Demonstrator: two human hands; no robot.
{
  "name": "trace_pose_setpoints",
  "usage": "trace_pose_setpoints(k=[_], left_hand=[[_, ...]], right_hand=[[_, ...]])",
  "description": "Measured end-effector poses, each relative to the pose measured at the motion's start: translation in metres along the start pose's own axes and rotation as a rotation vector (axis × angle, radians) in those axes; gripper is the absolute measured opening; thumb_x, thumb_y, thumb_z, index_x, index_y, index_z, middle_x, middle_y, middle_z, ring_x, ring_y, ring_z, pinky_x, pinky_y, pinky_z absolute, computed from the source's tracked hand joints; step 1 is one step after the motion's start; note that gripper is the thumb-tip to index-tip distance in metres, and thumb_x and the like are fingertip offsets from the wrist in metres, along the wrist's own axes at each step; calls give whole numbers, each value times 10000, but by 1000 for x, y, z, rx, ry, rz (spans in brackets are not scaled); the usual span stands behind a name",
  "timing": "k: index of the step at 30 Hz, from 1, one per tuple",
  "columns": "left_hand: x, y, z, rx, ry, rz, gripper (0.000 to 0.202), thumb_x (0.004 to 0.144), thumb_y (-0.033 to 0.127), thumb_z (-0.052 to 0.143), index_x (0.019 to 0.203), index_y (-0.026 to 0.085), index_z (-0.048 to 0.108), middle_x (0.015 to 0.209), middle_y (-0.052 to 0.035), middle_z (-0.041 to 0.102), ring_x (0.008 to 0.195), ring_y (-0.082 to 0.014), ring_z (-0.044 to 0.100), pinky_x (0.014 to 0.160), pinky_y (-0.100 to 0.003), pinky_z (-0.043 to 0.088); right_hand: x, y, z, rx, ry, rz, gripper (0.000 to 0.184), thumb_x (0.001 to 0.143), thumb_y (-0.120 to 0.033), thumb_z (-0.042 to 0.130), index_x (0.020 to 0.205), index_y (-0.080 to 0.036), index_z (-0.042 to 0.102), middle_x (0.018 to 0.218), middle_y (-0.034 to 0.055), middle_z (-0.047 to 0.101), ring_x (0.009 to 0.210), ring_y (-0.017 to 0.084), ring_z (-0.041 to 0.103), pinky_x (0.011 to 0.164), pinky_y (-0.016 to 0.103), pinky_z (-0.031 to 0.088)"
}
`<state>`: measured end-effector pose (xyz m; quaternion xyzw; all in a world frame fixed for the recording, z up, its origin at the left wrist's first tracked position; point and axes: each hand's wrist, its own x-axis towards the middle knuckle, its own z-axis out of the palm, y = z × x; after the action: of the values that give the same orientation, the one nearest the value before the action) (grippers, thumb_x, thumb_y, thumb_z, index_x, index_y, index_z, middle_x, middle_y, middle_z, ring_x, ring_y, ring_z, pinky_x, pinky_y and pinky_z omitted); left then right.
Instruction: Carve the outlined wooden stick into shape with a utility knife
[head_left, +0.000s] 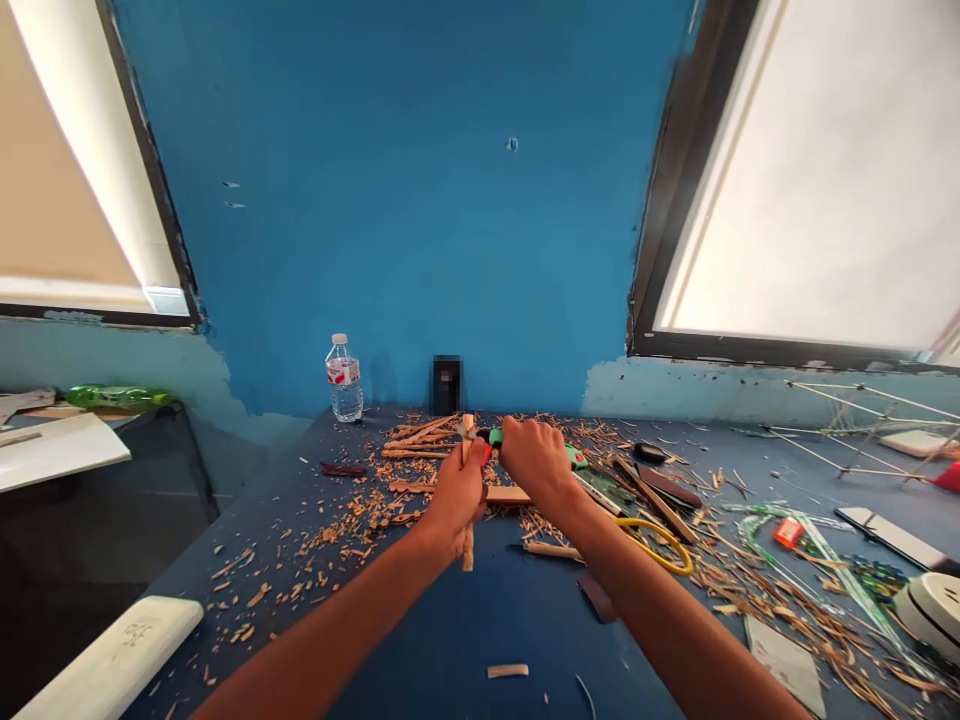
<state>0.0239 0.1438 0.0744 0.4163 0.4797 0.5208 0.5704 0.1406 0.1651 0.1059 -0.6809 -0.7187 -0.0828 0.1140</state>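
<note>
My left hand [459, 490] is closed around an upright wooden stick [468, 556], whose pale ends stick out above and below the fist. My right hand [534, 455] grips the green and black handle of a knife [495, 437]. The knife's greyish blade appears to lie across the stick near its top, just above my left thumb. A small red part shows between the two hands; I cannot tell which thing it belongs to. Behind and below the hands lie a flat wooden strip [508, 495] and several thin sticks [420, 440] among curled shavings.
Wood shavings cover much of the blue table [420, 640]. At the back stand a water bottle [344, 380] and a dark blurred object [447, 385]. To the right are a yellow loop [679, 560], a phone-like slab [892, 535], a white round device [930, 610] and a stick frame [847, 465].
</note>
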Motion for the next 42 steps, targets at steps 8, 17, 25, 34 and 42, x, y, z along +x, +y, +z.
trace_pose_setpoints(k=[8, 17, 25, 34, 42], left_hand=[[-5, 20, 16, -89, -110, -141, 334, 1028, 404, 647, 1252, 156, 639, 1098, -68, 694, 835, -165, 687, 702, -319, 615], [-43, 58, -8, -189, -469, -26, 302, 1074, 466, 501, 995, 182, 563, 635, 87, 424, 437, -61, 373, 397, -184, 339], [-42, 69, -17, -28, -442, 142, 339, 829, 287, 796, 935, 225, 480, 637, 104, 422, 475, -39, 340, 396, -141, 239], [-47, 47, -8, 203, -232, 334, 272, 949, 398, 746, 992, 199, 566, 650, 96, 416, 512, -65, 353, 472, -197, 307], [0, 8, 6, 116, -82, 240, 326, 1018, 399, 661, 1238, 159, 652, 1155, -81, 694, 925, -195, 697, 788, -371, 624]], right_hand=[[64, 13, -1, 92, -4, 177, 389, 1012, -398, 688, 1317, -159, 647, 1323, 125, 663, 1134, 260, 681, 956, 471, 591], [45, 74, -10, 381, 86, 53, 332, 1032, -460, 642, 1149, -152, 681, 1068, 44, 706, 879, 187, 692, 782, 365, 599], [-32, 43, -35, 439, 259, -244, 240, 943, -372, 570, 764, -234, 487, 609, -50, 503, 586, 124, 395, 584, 278, 263], [-36, 28, -30, 197, 242, -152, 119, 865, -266, 591, 937, -235, 680, 809, 54, 740, 739, 215, 653, 646, 307, 273], [-12, 13, 1, 84, 107, 69, 286, 1034, -422, 638, 1150, -166, 689, 1041, 52, 726, 915, 201, 705, 856, 412, 585]])
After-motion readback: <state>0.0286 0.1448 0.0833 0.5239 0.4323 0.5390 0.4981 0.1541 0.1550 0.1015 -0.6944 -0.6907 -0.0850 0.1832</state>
